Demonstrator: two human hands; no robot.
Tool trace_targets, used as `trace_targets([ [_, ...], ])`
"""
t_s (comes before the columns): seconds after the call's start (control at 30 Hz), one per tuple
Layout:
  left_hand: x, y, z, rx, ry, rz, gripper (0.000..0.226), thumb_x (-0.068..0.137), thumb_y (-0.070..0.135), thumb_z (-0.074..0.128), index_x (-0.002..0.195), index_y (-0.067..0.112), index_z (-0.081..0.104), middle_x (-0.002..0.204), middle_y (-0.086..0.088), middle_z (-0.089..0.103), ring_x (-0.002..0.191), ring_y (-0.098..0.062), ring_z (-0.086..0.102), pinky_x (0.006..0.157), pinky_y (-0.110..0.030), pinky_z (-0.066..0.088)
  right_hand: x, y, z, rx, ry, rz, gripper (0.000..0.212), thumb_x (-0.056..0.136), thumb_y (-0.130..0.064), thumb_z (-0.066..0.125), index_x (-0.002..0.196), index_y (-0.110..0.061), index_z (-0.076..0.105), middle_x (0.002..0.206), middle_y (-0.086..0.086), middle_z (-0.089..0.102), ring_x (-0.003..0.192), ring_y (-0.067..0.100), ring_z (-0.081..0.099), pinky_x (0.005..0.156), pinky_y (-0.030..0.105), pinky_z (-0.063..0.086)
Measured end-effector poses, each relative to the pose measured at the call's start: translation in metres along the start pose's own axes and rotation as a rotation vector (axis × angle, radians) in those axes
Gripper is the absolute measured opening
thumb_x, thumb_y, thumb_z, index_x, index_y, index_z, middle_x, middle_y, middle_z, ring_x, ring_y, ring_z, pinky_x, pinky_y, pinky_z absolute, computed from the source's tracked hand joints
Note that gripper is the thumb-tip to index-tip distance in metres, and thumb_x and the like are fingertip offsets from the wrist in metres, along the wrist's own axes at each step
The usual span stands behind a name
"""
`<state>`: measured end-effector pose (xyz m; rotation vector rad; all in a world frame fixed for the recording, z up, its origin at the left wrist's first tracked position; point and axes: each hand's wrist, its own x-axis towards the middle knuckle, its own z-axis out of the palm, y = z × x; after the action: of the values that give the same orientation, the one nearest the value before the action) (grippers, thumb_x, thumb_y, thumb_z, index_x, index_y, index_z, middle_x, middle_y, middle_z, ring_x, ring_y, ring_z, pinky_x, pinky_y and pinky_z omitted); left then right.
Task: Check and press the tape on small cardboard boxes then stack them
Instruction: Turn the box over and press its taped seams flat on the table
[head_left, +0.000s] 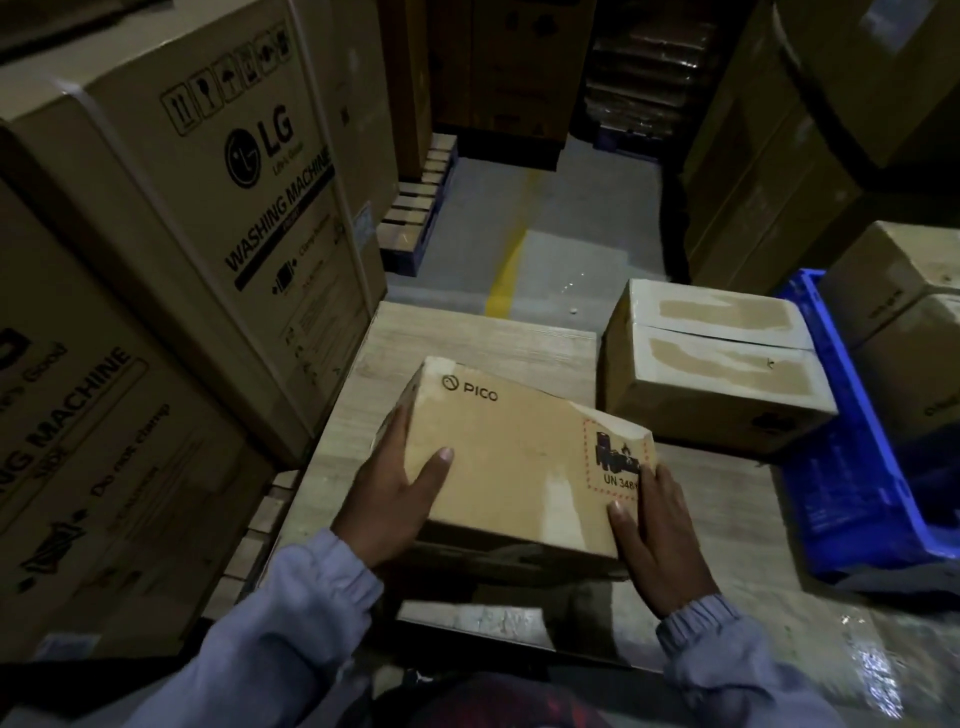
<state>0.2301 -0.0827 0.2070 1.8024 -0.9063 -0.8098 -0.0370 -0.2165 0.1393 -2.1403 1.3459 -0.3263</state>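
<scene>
Box: small brown cardboard box (519, 467) (printed "PICO") between both hands.
Left hand (395, 499): clasps its left side.
Right hand (654, 540): clasps its right end.

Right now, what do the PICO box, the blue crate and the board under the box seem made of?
PICO box: matte brown cardboard, shown by folded edges and printed ink. Blue crate: probably moulded plastic, uniform colour with a ribbed, faintly glossy wall. Board: pale wood or wood-look laminate, going by its grain streaks; I cannot tell which.
</scene>
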Motion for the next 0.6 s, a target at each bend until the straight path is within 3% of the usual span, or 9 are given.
trace_targets([
  [0.07, 0.002, -0.009, -0.007, 0.038, 0.012, -0.014, 0.069, 0.081, 0.053, 0.055, 0.145, 0.037, 0.034, 0.124, 0.010, 0.062, 0.109, -0.007, 0.060, 0.097, -0.036, 0.049, -0.002, -0.003, 0.001, 0.110, 0.001, -0.024, 0.068, 0.090, -0.067, 0.025, 0.147, -0.029, 0.028, 0.152, 0.004, 0.030, 0.141, 0.027, 0.029, 0.115, 0.049, 0.028],
  [0.13, 0.005, -0.018, -0.012, 0.051, 0.033, -0.030, 0.075, 0.075, 0.061, 0.056, 0.143, 0.036, 0.038, 0.121, 0.010, 0.063, 0.108, -0.009, 0.061, 0.096, -0.038, 0.050, -0.002, -0.010, 0.002, 0.203, 0.000, -0.058, 0.056, 0.092, -0.063, 0.035, 0.142, -0.036, 0.034, 0.145, -0.001, 0.035, 0.131, 0.024, 0.043, 0.104, 0.050, 0.043],
  [0.23, 0.009, -0.035, -0.018, 0.053, 0.064, -0.055, 0.075, 0.073, 0.065, 0.056, 0.140, 0.033, 0.043, 0.120, 0.012, 0.064, 0.109, -0.008, 0.061, 0.097, -0.039, 0.049, -0.004, -0.019, 0.005, 0.089, -0.009, -0.083, 0.070, 0.089, -0.067, 0.031, 0.148, -0.029, 0.032, 0.161, 0.006, 0.016, 0.145, 0.027, 0.020, 0.114, 0.046, 0.028],
  [0.3, 0.009, -0.049, -0.017, 0.051, 0.074, -0.084, 0.076, 0.072, 0.067, 0.057, 0.139, 0.031, 0.045, 0.120, 0.012, 0.064, 0.110, -0.007, 0.061, 0.098, -0.037, 0.049, -0.005, -0.024, 0.005, -0.034, -0.002, -0.103, 0.077, 0.085, -0.070, 0.024, 0.149, -0.028, 0.033, 0.162, 0.006, 0.008, 0.145, 0.027, 0.015, 0.111, 0.044, 0.026],
  [0.43, 0.000, -0.073, 0.000, 0.043, 0.059, -0.207, 0.073, 0.081, 0.062, 0.063, 0.143, 0.029, 0.040, 0.121, 0.007, 0.062, 0.112, -0.015, 0.060, 0.095, -0.030, 0.046, -0.004, -0.028, 0.002, -0.249, -0.021, -0.073, 0.083, 0.081, -0.075, 0.019, 0.148, -0.030, 0.034, 0.162, 0.006, 0.008, 0.141, 0.037, 0.019, 0.098, 0.053, 0.042],
  [0.6, -0.002, -0.082, 0.010, 0.091, 0.080, -0.243, 0.067, 0.087, 0.053, 0.062, 0.144, 0.028, 0.036, 0.124, 0.004, 0.058, 0.117, -0.021, 0.057, 0.094, -0.029, 0.045, 0.003, -0.027, 0.005, -0.445, -0.037, -0.073, 0.080, 0.087, -0.073, 0.016, 0.146, -0.024, 0.039, 0.157, 0.017, 0.024, 0.132, 0.049, 0.032, 0.092, 0.060, 0.046],
])
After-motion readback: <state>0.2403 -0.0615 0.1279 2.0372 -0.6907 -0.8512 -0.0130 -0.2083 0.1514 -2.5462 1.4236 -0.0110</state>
